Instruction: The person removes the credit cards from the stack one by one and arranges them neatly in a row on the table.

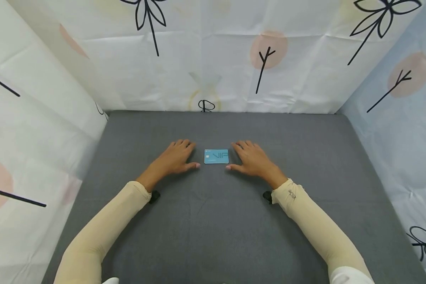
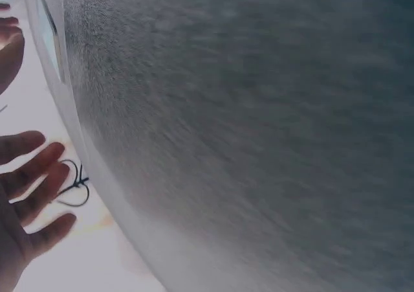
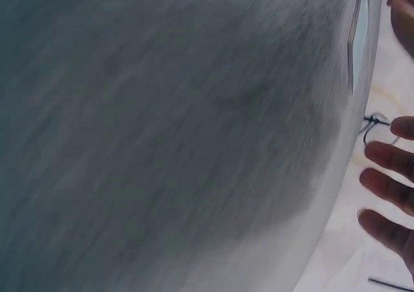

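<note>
A light blue bank card (image 1: 216,156) with a chip and large printed letters lies flat on the grey table, between the two hands. To its left my left hand (image 1: 180,157) has its fingers spread and its thumb pointing at the card. My right hand (image 1: 251,158) mirrors it on the other side, fingers extended, thumb near the card's lower right corner. Neither hand holds anything. In the left wrist view the left hand's fingers (image 2: 40,175) are apart; the right wrist view shows the right hand's fingers (image 3: 388,182) likewise, with the card (image 3: 360,39) edge-on.
The grey cloth-covered table (image 1: 213,228) reaches back to a white patterned curtain (image 1: 213,59). More curtain hangs along the left (image 1: 32,138) and right sides. Small black devices (image 1: 154,196) sit under both wrists, at the cream sleeves (image 1: 106,221).
</note>
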`<action>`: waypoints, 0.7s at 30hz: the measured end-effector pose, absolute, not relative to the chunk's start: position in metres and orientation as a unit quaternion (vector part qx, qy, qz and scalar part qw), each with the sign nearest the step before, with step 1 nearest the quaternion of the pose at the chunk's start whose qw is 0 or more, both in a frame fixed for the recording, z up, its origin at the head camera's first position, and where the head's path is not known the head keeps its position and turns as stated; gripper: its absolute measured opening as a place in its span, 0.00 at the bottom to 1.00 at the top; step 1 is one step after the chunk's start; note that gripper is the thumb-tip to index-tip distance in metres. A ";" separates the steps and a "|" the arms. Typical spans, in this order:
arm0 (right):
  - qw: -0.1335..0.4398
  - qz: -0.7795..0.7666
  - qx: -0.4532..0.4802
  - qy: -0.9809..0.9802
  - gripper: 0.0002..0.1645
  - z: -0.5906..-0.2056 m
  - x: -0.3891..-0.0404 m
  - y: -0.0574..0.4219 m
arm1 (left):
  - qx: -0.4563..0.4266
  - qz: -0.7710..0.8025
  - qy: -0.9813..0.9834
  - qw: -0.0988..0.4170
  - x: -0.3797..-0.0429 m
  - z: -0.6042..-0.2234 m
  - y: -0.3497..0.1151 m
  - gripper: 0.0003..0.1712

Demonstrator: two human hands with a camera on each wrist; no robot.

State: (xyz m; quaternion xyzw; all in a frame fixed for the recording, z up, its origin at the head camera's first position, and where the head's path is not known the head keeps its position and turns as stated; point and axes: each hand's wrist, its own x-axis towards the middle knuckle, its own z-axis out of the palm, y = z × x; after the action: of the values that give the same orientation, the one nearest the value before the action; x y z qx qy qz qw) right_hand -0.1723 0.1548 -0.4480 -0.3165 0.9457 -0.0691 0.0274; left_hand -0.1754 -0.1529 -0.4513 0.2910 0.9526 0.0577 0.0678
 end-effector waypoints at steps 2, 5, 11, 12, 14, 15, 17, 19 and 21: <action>0.028 -0.080 -0.329 0.941 0.49 -0.449 -0.177 0.147 | 0.304 0.056 0.949 0.064 -0.181 -0.453 -0.146 0.45; 0.023 -0.086 -0.342 0.936 0.44 -0.452 -0.183 0.138 | 0.324 0.051 0.943 0.062 -0.188 -0.457 -0.136 0.43; 0.037 -0.097 -0.338 0.936 0.37 -0.457 -0.192 0.129 | 0.345 0.061 0.934 0.066 -0.198 -0.466 -0.118 0.40; 0.040 -0.100 -0.337 0.935 0.36 -0.457 -0.192 0.128 | 0.345 0.063 0.934 0.069 -0.199 -0.467 -0.115 0.39; 0.040 -0.104 -0.340 0.934 0.34 -0.458 -0.194 0.127 | 0.345 0.063 0.933 0.077 -0.201 -0.468 -0.112 0.39; 0.039 -0.103 -0.342 0.933 0.34 -0.458 -0.194 0.127 | 0.344 0.062 0.933 0.081 -0.201 -0.468 -0.110 0.39; 0.038 -0.105 -0.344 0.932 0.33 -0.458 -0.195 0.127 | 0.343 0.062 0.933 0.086 -0.202 -0.468 -0.108 0.38; 0.037 -0.106 -0.344 0.932 0.33 -0.459 -0.196 0.128 | 0.342 0.064 0.933 0.090 -0.203 -0.468 -0.106 0.36; 0.038 -0.108 -0.341 0.933 0.33 -0.459 -0.197 0.128 | 0.342 0.067 0.933 0.090 -0.203 -0.467 -0.105 0.35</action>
State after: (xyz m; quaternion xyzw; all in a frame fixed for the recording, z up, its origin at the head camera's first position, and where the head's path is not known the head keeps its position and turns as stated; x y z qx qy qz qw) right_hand -0.1966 0.1284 -0.4591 -0.3411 0.9330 -0.1080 0.0381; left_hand -0.2032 -0.1046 -0.4675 0.3420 0.9329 0.0671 0.0904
